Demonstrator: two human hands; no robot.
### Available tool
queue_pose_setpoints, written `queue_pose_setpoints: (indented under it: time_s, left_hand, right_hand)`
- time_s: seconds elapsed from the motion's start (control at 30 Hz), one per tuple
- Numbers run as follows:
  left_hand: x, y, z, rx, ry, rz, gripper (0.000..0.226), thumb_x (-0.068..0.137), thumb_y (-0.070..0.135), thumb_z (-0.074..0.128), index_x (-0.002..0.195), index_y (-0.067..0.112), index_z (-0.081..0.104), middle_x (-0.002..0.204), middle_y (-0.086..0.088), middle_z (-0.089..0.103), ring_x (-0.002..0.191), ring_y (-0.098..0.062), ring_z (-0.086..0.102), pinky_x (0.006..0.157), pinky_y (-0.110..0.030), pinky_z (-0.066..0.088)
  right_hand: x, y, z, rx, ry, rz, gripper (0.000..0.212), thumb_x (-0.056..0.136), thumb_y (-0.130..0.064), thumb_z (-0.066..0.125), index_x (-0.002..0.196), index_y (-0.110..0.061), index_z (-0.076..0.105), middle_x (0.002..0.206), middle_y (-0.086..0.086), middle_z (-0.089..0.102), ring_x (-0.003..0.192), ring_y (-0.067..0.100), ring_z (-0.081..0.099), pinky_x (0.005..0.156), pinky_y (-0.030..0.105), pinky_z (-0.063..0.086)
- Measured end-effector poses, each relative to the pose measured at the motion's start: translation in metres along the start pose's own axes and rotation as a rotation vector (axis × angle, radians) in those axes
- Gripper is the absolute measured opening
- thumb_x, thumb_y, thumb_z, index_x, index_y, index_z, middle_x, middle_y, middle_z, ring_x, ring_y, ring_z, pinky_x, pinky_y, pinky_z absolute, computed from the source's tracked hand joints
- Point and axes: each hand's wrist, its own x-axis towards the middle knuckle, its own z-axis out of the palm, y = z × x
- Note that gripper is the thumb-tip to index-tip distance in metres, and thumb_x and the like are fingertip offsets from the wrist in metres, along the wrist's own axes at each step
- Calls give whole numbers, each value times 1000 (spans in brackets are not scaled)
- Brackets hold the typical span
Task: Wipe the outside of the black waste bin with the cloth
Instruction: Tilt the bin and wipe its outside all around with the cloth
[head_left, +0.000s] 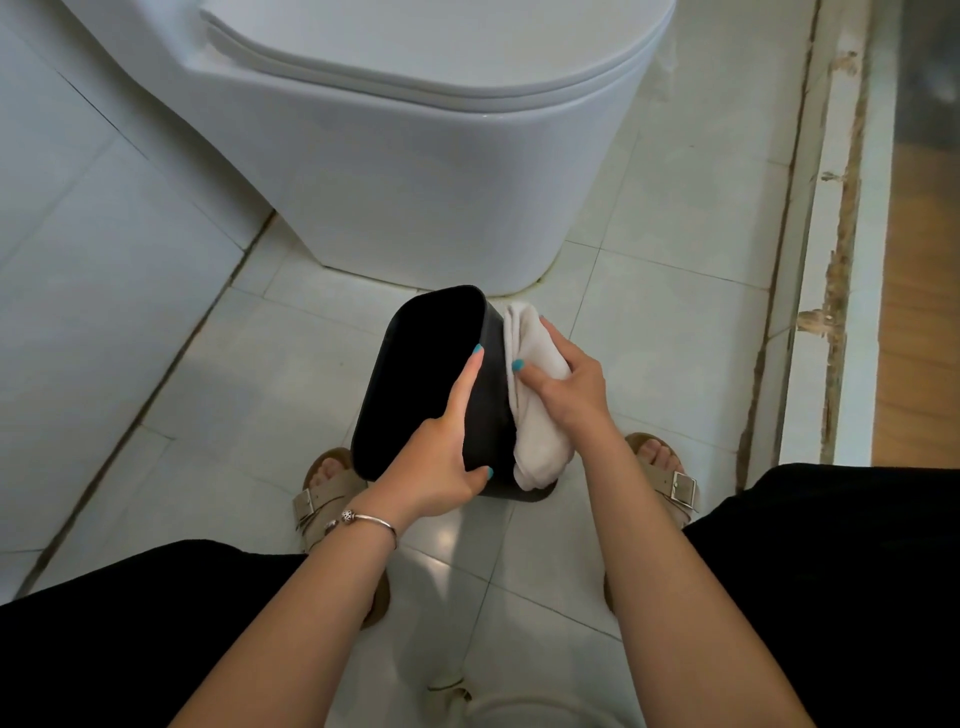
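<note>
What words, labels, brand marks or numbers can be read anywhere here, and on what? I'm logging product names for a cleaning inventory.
None: no readable text shows in the head view.
Black waste bin: plain, no label visible.
White cloth: no tag or print visible.
Toilet: no brand mark visible.
Sandal buckles: any stamp is too small to read.

matt black plastic waste bin (488, 405); soft white cloth (535, 415), creased; glossy white ceramic toilet (415, 171); smooth pale floor tiles (665, 332) with a sheen; thin metal bracelet (363, 519).
</note>
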Motion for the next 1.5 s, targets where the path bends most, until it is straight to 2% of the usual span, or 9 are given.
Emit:
queue_pose_setpoints:
  time_s: [0.1, 0.2, 0.43, 0.6, 0.83, 1.17, 1.27, 1.4, 1.5]
  left_hand:
    - [-2, 1, 0, -6, 7, -21, 127, 80, 13, 77, 140, 60, -25, 98, -8, 67, 72, -15, 67, 77, -38, 59]
    - [1, 3, 2, 23, -23, 1, 128, 81, 13, 76, 138, 61, -28, 82, -7, 66, 66, -15, 66, 74, -39, 59]
    - [4, 6, 6, 22, -40, 21, 127, 82, 13, 74, 134, 61, -31, 65, -12, 62, 56, -18, 62, 63, -39, 57]
    - [4, 2, 3, 11, -43, 22, 129, 81, 11, 75, 135, 62, -29, 76, -15, 66, 62, -19, 66, 68, -41, 59]
    - [2, -1, 2, 26, -33, 16, 128, 82, 13, 76, 138, 59, -30, 87, -9, 67, 67, -17, 68, 74, -38, 61]
    - [1, -22, 3, -166, 53, 28, 126, 80, 12, 75, 138, 62, -25, 104, -5, 67, 75, -14, 68, 76, -35, 58]
    - [-1, -26, -1, -166, 50, 23, 126, 80, 12, 75, 138, 61, -25, 107, 1, 64, 75, -10, 67, 73, -27, 57]
    - [-3, -21, -6, -164, 39, -3, 127, 80, 10, 76, 140, 61, -23, 115, 10, 46, 91, -11, 65, 83, -33, 58]
    - [-1, -21, -5, -166, 45, -7, 127, 80, 9, 76, 139, 62, -23, 113, 8, 50, 90, -10, 65, 84, -31, 57]
  right_hand:
    - [5, 21, -11, -34, 70, 161, 58, 85, -35, 71, 139, -44, 51, 140, -8, 56, 119, 21, 54, 97, 33, 44]
    - [8, 33, -18, 10, 99, 257, 55, 85, -31, 70, 137, -41, 54, 137, -5, 58, 112, 22, 55, 101, 38, 45]
    - [5, 9, -12, 90, -13, 63, 56, 78, -31, 78, 130, -43, 60, 128, -17, 63, 114, 11, 60, 98, 34, 50]
    - [3, 4, -4, 124, -17, -17, 59, 80, -31, 78, 133, -42, 58, 133, -19, 58, 116, 9, 57, 99, 31, 47]
    - [-5, 31, -10, -3, 115, 230, 56, 88, -35, 68, 141, -42, 49, 140, -5, 55, 114, 22, 54, 99, 39, 46]
    - [-37, -26, 31, -136, -106, -86, 66, 65, -56, 67, 124, -70, 43, 126, -25, 61, 113, 5, 59, 96, 36, 51]
    - [-34, -22, 31, -137, -65, -56, 63, 74, -50, 70, 130, -63, 46, 129, -23, 60, 117, 9, 57, 97, 36, 50]
    - [-20, -11, 14, -218, 25, 108, 60, 84, -45, 67, 139, -53, 44, 137, -9, 57, 117, 22, 56, 94, 39, 49]
    - [-18, -15, 14, -294, 25, 132, 58, 87, -45, 63, 140, -54, 41, 135, -6, 58, 113, 24, 58, 83, 34, 47]
